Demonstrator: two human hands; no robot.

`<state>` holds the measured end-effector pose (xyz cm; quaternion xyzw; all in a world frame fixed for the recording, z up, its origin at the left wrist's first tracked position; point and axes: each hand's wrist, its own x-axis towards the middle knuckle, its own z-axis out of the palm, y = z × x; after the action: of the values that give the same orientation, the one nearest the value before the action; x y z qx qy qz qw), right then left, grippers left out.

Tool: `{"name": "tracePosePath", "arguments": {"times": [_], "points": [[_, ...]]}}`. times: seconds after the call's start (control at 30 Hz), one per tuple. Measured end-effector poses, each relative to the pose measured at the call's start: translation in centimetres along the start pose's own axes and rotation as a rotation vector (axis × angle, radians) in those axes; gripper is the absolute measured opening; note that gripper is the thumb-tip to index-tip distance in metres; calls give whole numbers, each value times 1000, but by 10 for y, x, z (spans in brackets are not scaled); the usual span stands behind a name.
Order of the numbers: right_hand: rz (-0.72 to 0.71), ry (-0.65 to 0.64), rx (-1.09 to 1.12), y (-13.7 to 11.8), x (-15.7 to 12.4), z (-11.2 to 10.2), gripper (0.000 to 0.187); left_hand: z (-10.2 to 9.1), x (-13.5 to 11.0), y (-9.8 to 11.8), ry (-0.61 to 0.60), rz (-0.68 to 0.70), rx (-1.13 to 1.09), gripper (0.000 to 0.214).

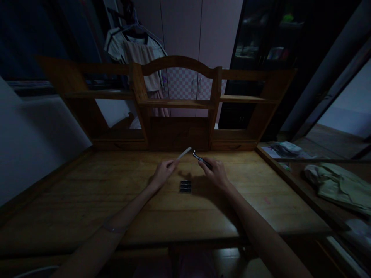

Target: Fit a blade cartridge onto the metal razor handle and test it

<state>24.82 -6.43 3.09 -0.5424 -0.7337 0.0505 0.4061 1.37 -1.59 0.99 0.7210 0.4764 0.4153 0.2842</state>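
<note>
White and slim, a stick (184, 153) is pinched between the thumb and fingers of the left hand (164, 172), its free end pointing far and right. The right hand (216, 173) grips a dark-handled tool (199, 158) whose bent, shiny metal tip points left, near the end of the stick but apart from it. Both hands are above the middle of a wooden tabletop (87, 185). On the near side of the stick and tool, between the two forearms, small black pieces (185, 187) lie in a short stack of rows; they are too dim to identify.

Around the left forearm sits a thin band (114, 227). Along the far edge of the tabletop stands a wooden shelf unit (176, 103) with an arched top and a drawer low on each side. To the right, beyond the tabletop's edge, lie a crumpled pale green cloth (342, 183) and, farther off, some papers (286, 148). Behind the shelf unit, a white shirt (114, 44) hangs at left before a pale pink wardrobe (185, 34); a dark cabinet (257, 65) stands to the right.
</note>
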Motion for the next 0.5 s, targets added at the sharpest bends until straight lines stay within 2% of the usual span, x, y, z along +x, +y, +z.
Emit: {"name": "tracePosePath", "arguments": {"times": [0.2, 0.37, 0.5], "points": [[5, -5, -24, 0, 0, -1, 33, 5, -1, 4, -74, 38, -53, 51], [-12, -10, 9, 1, -1, 0, 33, 4, 3, -7, -33, -57, -79, 51], [-6, -7, 19, 1, 0, 0, 32, 3, 2, -9, -98, -172, -241, 48]]}}
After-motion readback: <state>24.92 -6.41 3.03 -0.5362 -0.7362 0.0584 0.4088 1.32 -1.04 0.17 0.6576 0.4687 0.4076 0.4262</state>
